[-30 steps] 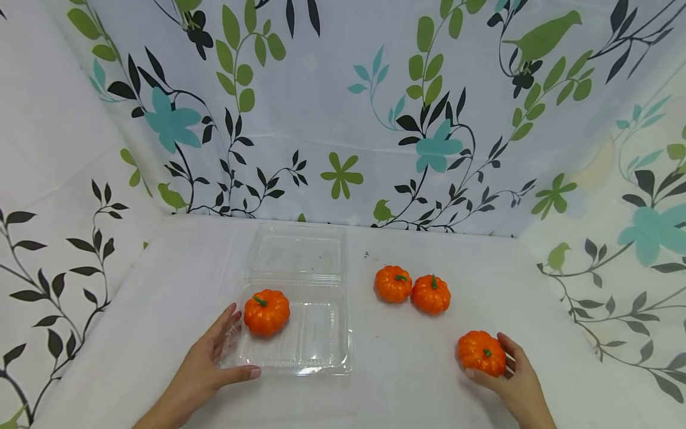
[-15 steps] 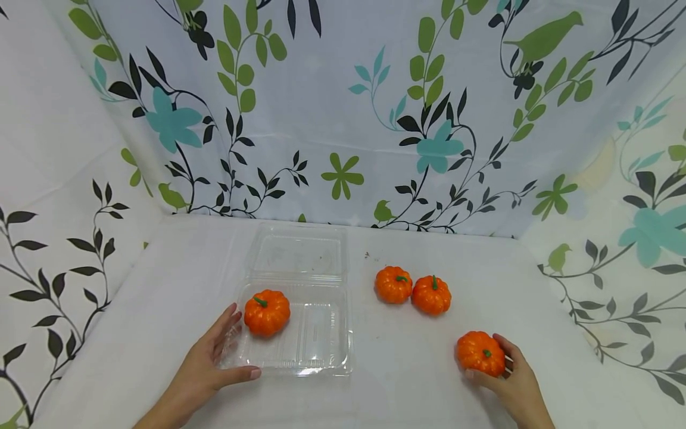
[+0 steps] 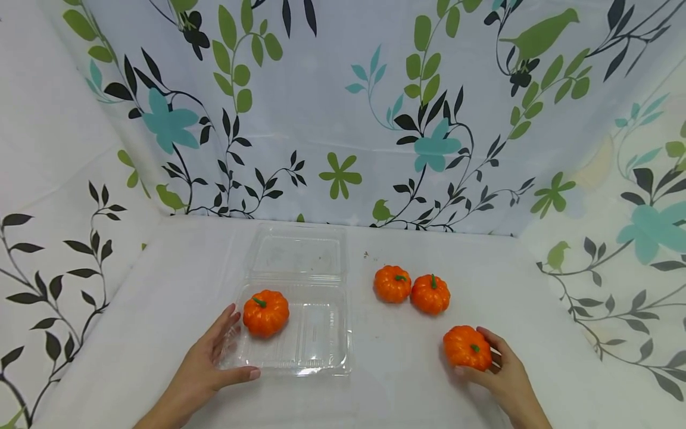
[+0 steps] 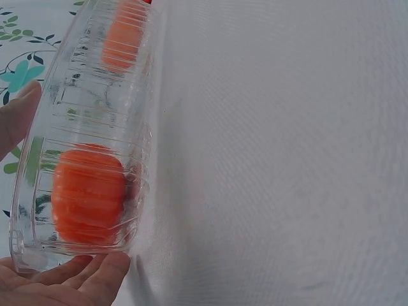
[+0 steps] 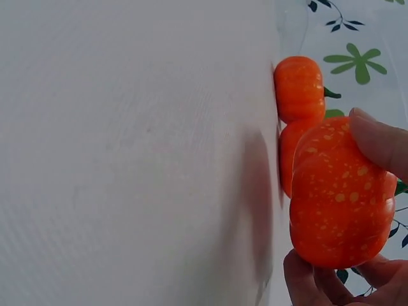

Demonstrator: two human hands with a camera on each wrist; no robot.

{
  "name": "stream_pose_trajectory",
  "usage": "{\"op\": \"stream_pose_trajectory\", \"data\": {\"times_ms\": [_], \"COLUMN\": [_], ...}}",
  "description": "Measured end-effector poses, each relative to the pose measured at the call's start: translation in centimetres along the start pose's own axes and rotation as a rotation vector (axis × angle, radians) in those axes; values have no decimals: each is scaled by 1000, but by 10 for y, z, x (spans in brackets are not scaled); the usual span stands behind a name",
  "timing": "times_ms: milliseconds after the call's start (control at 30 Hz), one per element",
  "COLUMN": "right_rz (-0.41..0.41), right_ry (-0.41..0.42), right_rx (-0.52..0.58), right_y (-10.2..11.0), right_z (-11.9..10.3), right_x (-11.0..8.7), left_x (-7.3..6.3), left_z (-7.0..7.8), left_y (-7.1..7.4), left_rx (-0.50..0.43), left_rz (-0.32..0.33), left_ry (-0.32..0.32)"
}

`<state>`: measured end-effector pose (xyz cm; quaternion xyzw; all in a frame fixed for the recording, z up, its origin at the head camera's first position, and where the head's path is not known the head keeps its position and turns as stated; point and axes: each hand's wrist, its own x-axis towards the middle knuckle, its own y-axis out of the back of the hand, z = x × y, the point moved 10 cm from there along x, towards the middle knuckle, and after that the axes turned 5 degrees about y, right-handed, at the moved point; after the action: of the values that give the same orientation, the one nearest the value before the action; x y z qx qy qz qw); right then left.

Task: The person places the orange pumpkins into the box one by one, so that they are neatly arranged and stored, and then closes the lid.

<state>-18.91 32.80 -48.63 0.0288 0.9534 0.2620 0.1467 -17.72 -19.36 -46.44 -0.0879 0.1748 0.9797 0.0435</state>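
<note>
My right hand (image 3: 506, 372) grips a small orange toy pumpkin (image 3: 466, 347) between thumb and fingers. In the right wrist view this pumpkin (image 5: 341, 197) hangs clear of the white cloth, its shadow lying apart from it. My left hand (image 3: 200, 363) rests at the near left corner of a clear plastic clamshell container (image 3: 321, 357), fingers along its left side and thumb by the front rim. The container's lid (image 3: 297, 253) lies folded back. Inside the base, on the left, sits another pumpkin (image 3: 265, 314), seen through the wall in the left wrist view.
Two more pumpkins stand side by side right of the container, one (image 3: 392, 284) slightly behind the other (image 3: 431, 294). White cloth (image 3: 386, 381) covers the table. A curtain (image 3: 343, 107) with leaf and bird prints rises at the back and sides.
My right hand has moved left and slightly away from me with the pumpkin, raised off the cloth. My left hand and the container stay where they were.
</note>
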Motion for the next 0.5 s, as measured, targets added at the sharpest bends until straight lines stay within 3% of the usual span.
{"op": "stream_pose_trajectory", "data": {"times_ms": [167,500], "right_rz": [-31,-95], "right_ry": [36,109], "right_rx": [26,77], "right_y": [-9,-34], "right_z": [-12,-32], "right_x": [-2,-5], "left_x": [1,0], "left_z": [-3,0], "left_y": [0,0], "left_rx": [15,14], "left_rz": [-3,-1], "left_ry": [38,19]}}
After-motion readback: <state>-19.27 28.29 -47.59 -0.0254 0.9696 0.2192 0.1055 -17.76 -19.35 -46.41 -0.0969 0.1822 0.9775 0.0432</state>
